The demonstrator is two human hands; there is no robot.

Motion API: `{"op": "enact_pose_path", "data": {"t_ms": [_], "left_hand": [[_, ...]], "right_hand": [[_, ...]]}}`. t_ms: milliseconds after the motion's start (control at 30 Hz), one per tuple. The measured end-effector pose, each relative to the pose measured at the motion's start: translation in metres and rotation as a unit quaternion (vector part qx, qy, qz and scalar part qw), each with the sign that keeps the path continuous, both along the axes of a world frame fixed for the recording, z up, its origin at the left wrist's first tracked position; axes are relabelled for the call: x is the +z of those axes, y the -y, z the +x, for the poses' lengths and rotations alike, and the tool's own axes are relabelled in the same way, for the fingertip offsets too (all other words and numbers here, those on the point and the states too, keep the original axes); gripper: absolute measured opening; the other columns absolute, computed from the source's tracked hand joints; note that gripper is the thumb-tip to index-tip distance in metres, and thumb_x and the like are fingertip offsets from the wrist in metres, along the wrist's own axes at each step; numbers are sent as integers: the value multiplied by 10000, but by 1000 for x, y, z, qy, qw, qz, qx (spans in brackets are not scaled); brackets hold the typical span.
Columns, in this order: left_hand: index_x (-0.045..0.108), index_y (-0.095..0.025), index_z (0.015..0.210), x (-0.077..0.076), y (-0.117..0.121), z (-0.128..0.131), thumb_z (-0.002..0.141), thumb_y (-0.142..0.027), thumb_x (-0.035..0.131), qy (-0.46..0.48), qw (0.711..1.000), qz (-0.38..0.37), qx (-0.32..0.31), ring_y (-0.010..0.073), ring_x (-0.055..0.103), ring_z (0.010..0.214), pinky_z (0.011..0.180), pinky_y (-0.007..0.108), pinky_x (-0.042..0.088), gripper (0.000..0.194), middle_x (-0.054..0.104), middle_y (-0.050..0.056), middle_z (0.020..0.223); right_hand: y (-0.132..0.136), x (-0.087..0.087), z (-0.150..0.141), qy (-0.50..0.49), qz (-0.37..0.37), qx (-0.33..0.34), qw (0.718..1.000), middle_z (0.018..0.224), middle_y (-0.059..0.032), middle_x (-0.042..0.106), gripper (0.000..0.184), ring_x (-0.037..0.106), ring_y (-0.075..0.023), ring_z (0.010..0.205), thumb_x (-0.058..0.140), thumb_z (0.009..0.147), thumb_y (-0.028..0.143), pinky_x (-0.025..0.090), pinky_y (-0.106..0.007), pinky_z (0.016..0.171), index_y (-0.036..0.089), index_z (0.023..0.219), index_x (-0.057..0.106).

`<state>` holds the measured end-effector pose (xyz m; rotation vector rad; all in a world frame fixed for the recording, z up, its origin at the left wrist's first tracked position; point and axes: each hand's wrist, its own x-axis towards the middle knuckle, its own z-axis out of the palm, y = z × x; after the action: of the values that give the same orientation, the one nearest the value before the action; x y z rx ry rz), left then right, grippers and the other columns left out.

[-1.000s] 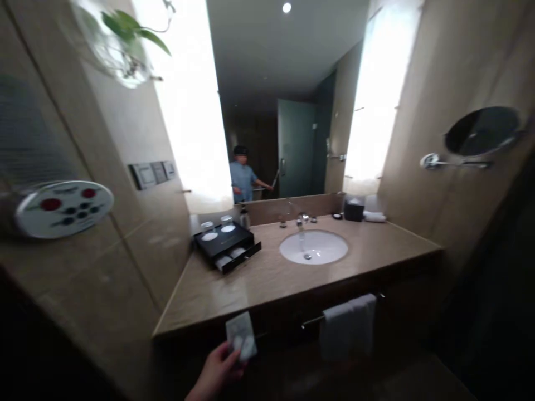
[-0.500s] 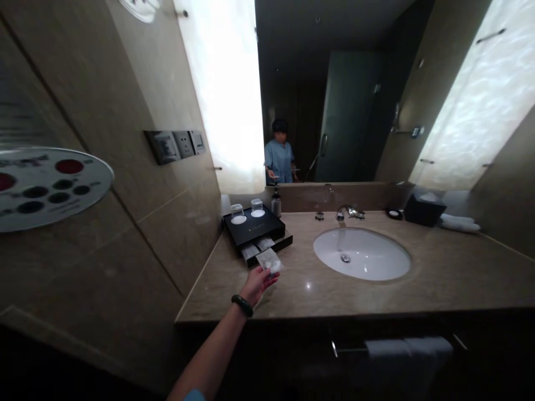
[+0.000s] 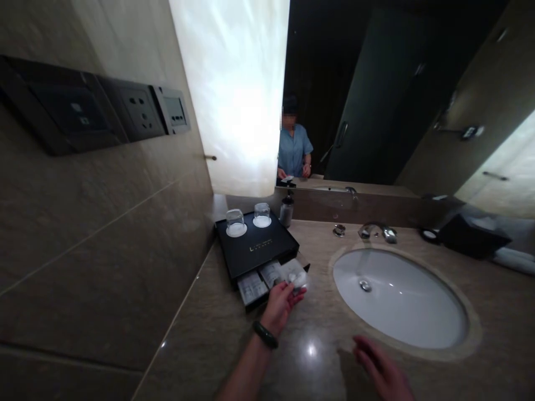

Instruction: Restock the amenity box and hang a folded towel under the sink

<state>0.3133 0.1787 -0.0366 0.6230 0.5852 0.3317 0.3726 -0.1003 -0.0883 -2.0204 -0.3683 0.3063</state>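
My left hand [image 3: 281, 303], with a dark band on the wrist, holds a small clear packet [image 3: 295, 275] with white items inside, right over the open drawer [image 3: 267, 280] of a black amenity box [image 3: 256, 249]. The drawer holds other white packets. Two upturned glasses [image 3: 235, 221] stand on white coasters on the box's lid. My right hand [image 3: 382, 370] hovers low over the stone counter [image 3: 234, 345], fingers apart, holding nothing, near the front rim of the white sink [image 3: 399, 298].
A soap bottle [image 3: 286, 211] stands behind the box. The tap [image 3: 378, 230] is at the back of the sink, and a black tissue box [image 3: 472, 236] sits far right. Wall sockets [image 3: 136, 108] are at the upper left. The mirror [image 3: 376, 89] reflects a person in blue.
The view has come closer to the counter. My left hand has carried the packet forward to the open drawer. My right hand has entered the view at the bottom right.
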Motion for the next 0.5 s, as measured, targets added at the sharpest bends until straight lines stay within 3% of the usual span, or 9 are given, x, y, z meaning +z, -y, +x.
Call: {"op": "enact_pose_path", "data": {"t_ms": [100, 200, 300, 367, 500], "left_hand": [[525, -88, 864, 5, -2, 19, 951, -63, 528, 18, 999, -35, 20, 193, 738, 841, 690, 221, 588, 91, 703, 102, 878], [448, -128, 840, 13, -4, 26, 972, -80, 492, 29, 996, -71, 48, 206, 737, 908, 771, 238, 586, 147, 698, 139, 999], [437, -127, 1013, 16, -1, 13, 983, -142, 492, 27, 994, -97, 49, 268, 737, 923, 752, 319, 593, 64, 640, 215, 1213], [426, -130, 1191, 13, 5, -7, 979, -172, 512, 15, 996, -80, 35, 276, 724, 968, 725, 337, 587, 233, 617, 221, 1279], [501, -73, 1232, -10, 16, -42, 947, -187, 570, -49, 999, -13, 6, 221, 687, 973, 731, 317, 559, 315, 591, 215, 1335]], "right_hand": [[-76, 25, 19, 21, 39, 126, 991, 1109, -124, 708, 503, 701, -231, 950, 575, 832, 598, 601, -391, 898, 192, 1096, 711], [-126, 45, 20, 84, 57, 198, 975, 1028, -103, 709, 361, 685, -203, 919, 545, 897, 474, 590, -358, 841, 190, 1057, 700], [-140, 51, 17, 156, 52, 258, 952, 1067, -72, 693, 223, 648, -197, 1018, 533, 927, 338, 539, -381, 932, 225, 1017, 703], [-141, 50, 21, 181, 43, 293, 938, 1091, -55, 676, 201, 615, -188, 1064, 512, 946, 269, 506, -384, 968, 241, 1008, 702], [-157, 47, 43, 266, 7, 311, 912, 1150, -79, 657, 243, 569, -206, 1104, 480, 929, 169, 463, -416, 981, 195, 1054, 687]]}}
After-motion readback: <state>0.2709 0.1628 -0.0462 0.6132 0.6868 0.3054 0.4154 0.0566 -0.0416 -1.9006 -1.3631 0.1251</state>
